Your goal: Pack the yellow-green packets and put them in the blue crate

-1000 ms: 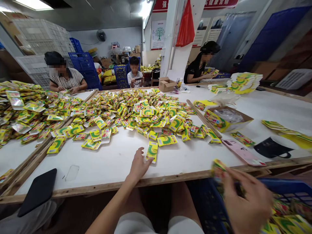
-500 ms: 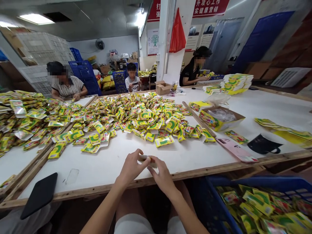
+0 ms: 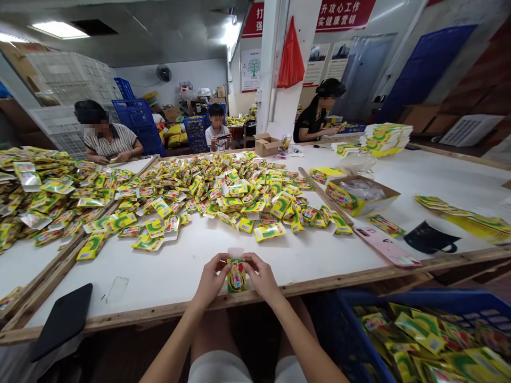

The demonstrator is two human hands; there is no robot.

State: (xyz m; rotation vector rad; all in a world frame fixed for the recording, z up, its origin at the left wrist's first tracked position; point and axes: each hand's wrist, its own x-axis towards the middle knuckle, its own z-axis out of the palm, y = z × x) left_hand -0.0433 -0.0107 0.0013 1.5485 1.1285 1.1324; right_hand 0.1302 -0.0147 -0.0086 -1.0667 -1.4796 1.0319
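Observation:
One small yellow-green packet (image 3: 237,275) stands upright over the near edge of the white table (image 3: 175,271), its white flap pointing up. My left hand (image 3: 212,278) pinches its left side and my right hand (image 3: 260,276) pinches its right side. A big heap of the same packets (image 3: 223,189) covers the table's middle, just beyond my hands. A blue crate (image 3: 419,335) at my lower right holds several more packets.
A black phone (image 3: 62,321) lies at the near left edge, a pink phone (image 3: 386,246) and a black pouch (image 3: 429,239) at the right. An open cardboard box (image 3: 361,196) stands by a wooden divider. Three other people sit at the far side.
My left hand took a packet from the table while the right came back from the blue crate. Both hands now hold the packet upright, turned from flat to face me.

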